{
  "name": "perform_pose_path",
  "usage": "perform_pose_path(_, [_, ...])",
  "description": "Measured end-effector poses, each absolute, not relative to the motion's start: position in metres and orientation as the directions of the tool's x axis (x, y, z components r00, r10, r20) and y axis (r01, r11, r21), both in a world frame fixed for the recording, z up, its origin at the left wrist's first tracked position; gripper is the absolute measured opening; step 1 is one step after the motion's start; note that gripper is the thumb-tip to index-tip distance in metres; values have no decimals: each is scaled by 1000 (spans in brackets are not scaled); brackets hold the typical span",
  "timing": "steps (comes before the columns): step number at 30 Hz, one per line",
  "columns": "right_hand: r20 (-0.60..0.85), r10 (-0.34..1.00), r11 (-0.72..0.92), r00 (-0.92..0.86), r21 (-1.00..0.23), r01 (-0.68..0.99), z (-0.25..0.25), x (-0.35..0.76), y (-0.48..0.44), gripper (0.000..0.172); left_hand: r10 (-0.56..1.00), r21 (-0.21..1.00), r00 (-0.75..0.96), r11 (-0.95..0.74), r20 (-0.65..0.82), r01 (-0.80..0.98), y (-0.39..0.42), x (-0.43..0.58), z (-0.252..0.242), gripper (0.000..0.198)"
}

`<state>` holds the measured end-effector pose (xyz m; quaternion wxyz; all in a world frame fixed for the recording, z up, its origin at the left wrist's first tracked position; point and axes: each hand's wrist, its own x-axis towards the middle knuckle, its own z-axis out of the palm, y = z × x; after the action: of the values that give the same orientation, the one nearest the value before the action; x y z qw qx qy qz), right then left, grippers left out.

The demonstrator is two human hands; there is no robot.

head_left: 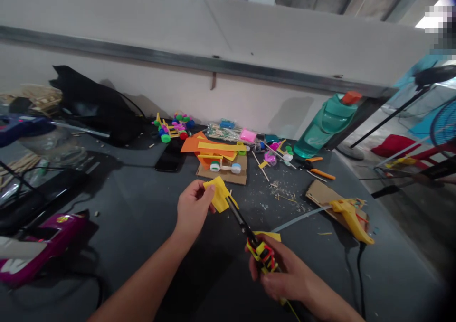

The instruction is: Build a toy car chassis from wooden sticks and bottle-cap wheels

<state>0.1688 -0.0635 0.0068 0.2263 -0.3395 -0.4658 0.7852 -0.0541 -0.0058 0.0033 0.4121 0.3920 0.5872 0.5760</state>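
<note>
My left hand [195, 203] is closed, pinching a small yellow sheet [220, 199] between thumb and fingers above the dark table. My right hand [281, 269] is wrapped round the handles of a pair of scissors [245, 227], whose grip shows black, yellow and red parts. The dark blades point up and left, their tips at the sheet's right edge; whether they are parted is hard to tell. A second yellow piece [269, 236] lies on the table behind my right hand. Past the sheet, orange and yellow strips [213, 146] and a small wheeled model [225, 166] rest on cardboard [231, 175].
To the right, a yellow glue gun [351, 220] lies on cardboard, its cord running forward. Orange-handled pliers [320, 167] and a teal bottle [324, 127] are behind it. A phone [170, 156], a black bag [96, 108] and a purple device [46, 248] are leftward.
</note>
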Motion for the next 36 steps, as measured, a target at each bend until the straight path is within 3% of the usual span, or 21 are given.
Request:
perform_pose_path(10, [-416,678,-462,-607,-883,89,23,170,-54,40,917,999,-396,18,-36,-51,-5,-57,7,18])
perform_pose_path(14, [-412,671,-483,-616,-874,58,20,168,-55,38,926,994,-373,21,-59,-103,-6,-53,5,19])
perform_pose_path(20, [-353,677,-484,-646,-875,-28,9,164,-56,49,952,981,-283,64,-115,-184,-11,-42,4,23])
perform_pose_path(36, [-315,690,-474,-652,-877,-77,-5,161,-57,53,970,980,-204,95,-131,-177,-18,-33,8,22])
